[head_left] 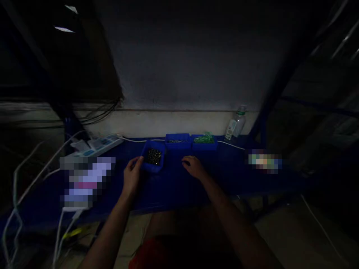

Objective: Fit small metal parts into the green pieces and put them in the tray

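Note:
A small blue bin (162, 158) full of small, dark, shiny metal pieces (154, 156) sits at an angle on the blue table. My left hand (132, 175) is at its left side, with thumb and fingers closed on the rim. To the right of this bin, my right hand (193, 166) hovers low over the tabletop. Its fingers are loosely curled with a small gap to the thumb, and nothing shows in them. Behind stand a second blue bin (177, 146) with thin pale pieces and a third blue bin (204, 145) holding green, clear-looking pieces (204, 138).
A clear plastic bottle (239, 121) stands by the wall at the back right. A white power strip (105, 145) with cables lies at the back left. Blurred-out items lie at the left and right of the blue table (168, 194). The scene is dim.

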Action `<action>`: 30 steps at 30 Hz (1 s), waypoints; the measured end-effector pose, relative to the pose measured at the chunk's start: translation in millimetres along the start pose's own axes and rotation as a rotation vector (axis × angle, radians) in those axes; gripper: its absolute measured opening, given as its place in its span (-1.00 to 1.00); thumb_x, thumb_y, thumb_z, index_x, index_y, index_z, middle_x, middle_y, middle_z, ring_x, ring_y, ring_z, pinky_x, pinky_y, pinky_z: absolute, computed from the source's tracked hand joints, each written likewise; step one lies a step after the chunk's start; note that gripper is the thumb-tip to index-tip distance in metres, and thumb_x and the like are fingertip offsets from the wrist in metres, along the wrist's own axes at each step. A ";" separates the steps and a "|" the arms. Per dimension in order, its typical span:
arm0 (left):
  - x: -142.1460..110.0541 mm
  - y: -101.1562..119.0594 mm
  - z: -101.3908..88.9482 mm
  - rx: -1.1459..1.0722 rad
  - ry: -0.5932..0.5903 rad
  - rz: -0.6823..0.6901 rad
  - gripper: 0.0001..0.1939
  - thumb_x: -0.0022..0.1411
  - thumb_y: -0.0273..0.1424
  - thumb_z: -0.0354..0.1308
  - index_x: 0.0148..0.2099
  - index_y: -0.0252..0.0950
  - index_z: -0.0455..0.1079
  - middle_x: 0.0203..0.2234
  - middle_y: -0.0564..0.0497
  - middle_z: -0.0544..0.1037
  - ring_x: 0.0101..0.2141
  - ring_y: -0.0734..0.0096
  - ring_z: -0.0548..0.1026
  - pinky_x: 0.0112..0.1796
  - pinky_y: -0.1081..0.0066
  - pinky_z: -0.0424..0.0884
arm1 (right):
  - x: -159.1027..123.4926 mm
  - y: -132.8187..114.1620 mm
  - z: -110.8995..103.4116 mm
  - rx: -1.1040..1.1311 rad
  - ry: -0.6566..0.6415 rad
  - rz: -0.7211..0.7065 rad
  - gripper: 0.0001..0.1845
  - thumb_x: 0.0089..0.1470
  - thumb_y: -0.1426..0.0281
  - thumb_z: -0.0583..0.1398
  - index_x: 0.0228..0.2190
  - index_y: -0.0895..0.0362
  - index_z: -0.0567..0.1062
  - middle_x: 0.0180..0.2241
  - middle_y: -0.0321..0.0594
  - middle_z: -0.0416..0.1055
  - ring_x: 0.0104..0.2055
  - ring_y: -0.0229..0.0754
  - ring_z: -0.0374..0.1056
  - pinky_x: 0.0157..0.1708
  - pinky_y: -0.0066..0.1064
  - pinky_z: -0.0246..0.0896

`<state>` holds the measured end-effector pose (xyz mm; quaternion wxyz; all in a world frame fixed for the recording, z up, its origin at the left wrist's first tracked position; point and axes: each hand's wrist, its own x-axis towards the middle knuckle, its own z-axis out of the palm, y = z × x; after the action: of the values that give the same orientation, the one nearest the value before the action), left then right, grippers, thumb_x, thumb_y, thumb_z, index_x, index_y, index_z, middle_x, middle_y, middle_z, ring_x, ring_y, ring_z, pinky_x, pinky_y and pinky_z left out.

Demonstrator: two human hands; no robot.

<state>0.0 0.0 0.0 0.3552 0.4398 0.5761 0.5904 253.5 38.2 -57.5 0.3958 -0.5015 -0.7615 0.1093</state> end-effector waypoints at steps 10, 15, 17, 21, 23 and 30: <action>74.9 -15.0 -14.3 0.242 0.224 -0.020 -0.42 0.01 0.01 -0.04 -0.24 -0.45 0.34 -0.52 -0.06 0.45 -0.44 0.30 0.40 -0.35 0.33 0.33 | 14.3 49.8 -45.8 0.108 0.742 0.548 -0.65 -0.05 0.28 0.04 -0.24 0.21 0.36 -0.24 -0.06 0.34 -0.29 -0.17 0.29 -0.23 -0.34 0.16; 93.6 -11.2 -5.1 0.492 0.184 0.056 -0.43 0.13 -0.05 -0.17 -0.14 -0.47 0.32 -0.24 -0.24 0.47 -0.18 0.13 0.41 -0.15 0.25 0.28 | 22.1 87.0 -65.2 0.032 0.775 0.737 -0.62 -0.10 0.26 0.07 -0.24 0.22 0.33 -0.23 0.02 0.33 -0.12 -0.06 0.22 -0.10 -0.29 0.05; 97.4 -11.4 0.2 0.522 0.173 0.049 -0.41 0.12 -0.05 -0.14 -0.07 -0.48 0.28 -0.13 -0.29 0.42 -0.09 0.08 0.36 -0.09 0.22 0.23 | 27.1 97.1 -67.3 0.044 0.735 0.755 -0.66 -0.11 0.23 0.07 -0.32 0.21 0.35 -0.28 0.03 0.36 -0.12 -0.01 0.23 -0.11 -0.27 0.04; 104.5 -16.1 6.8 0.558 0.178 0.033 -0.34 0.10 -0.06 -0.09 0.05 -0.54 0.18 -0.01 -0.39 0.30 0.02 -0.02 0.25 -0.01 0.15 0.14 | 31.0 114.2 -71.2 0.101 0.661 0.762 -0.72 -0.18 0.20 0.13 -0.49 0.17 0.36 -0.42 -0.03 0.39 -0.23 0.00 0.30 -0.21 -0.28 0.09; 103.3 -16.2 8.3 0.573 0.185 0.044 -0.32 0.11 -0.08 -0.09 0.09 -0.57 0.13 0.03 -0.41 0.24 0.06 -0.04 0.19 0.02 0.14 0.09 | 27.6 120.8 -72.9 0.136 0.658 0.763 -0.72 -0.20 0.19 0.15 -0.50 0.16 0.36 -0.44 -0.09 0.39 -0.29 -0.05 0.31 -0.25 -0.31 0.10; 47.6 25.4 28.2 0.597 0.212 0.684 -0.51 0.17 -0.25 -0.09 0.11 -0.38 0.11 0.00 -0.20 0.27 0.03 0.19 0.20 0.03 0.22 0.11 | 12.6 119.2 -75.0 0.307 0.761 0.762 -0.75 -0.21 0.20 0.10 -0.51 0.14 0.35 -0.49 -0.27 0.38 -0.36 -0.18 0.27 -0.36 -0.42 0.12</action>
<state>11.2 52.3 29.0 -0.0627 0.6246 0.5759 0.5237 385.3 88.0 -68.7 0.6438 -0.6819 -0.3053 0.1652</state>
